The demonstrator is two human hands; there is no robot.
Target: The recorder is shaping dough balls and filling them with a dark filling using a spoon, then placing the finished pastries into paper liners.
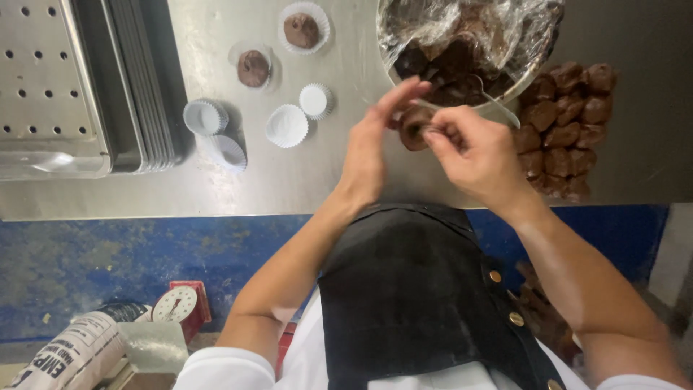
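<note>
Stainless-steel counter (216, 180), seen from above; blue floor below its front edge. A stack of perforated metal trays (72, 87) sits at the far left of the counter.

Left hand (372, 144): fingers extended and slightly spread, tips touching the left side of a brown chocolate ball (413, 128). Grip loose, a fingertip pinch rather than a clench.

Right hand (476, 155): fingers curled in, tips pressed to the right side of the same ball. Grip closed on the ball from that side.

The ball is held between both hands just above the counter, directly in front of the bowl (393, 68). Shape roughly round, partly hidden by fingers; long axis and facing cannot be told.

The bowl is metal, lined with crumpled clear film, and holds dark chocolate mass. A spoon handle (498, 107) projects from it toward the right hand, pointing down-right.

Right of the hands: a cluster of finished chocolate balls (567, 130), touching one another in rough rows.

Left of the hands: empty white paper cups (286, 126), several upright, one tipped on its side. Farther back, two filled cups (303, 29), each with one ball.

Below the counter edge: a small dial scale (177, 305) and a printed sack (65, 354).
</note>
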